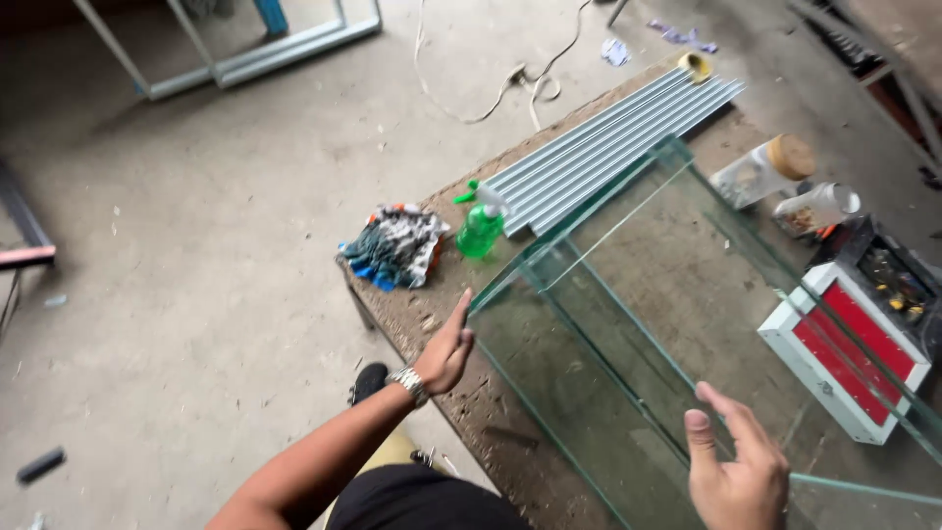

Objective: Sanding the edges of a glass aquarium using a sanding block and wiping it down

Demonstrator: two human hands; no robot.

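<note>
A clear glass tank (628,294) with greenish edges stands on a worn wooden workbench (432,319). My left hand (446,348), with a metal watch on the wrist, is flat and open against the tank's near left corner. My right hand (736,466) hovers open with fingers apart over the tank's near side, holding nothing. Whether it touches the glass cannot be told.
On the bench lie a green spray bottle (479,228), a crumpled patterned rag (397,245), a bundle of grey metal strips (608,142), two clear jars (765,169), and a red and white box (849,348). A cable (491,88) and a metal frame (245,54) lie on the concrete floor.
</note>
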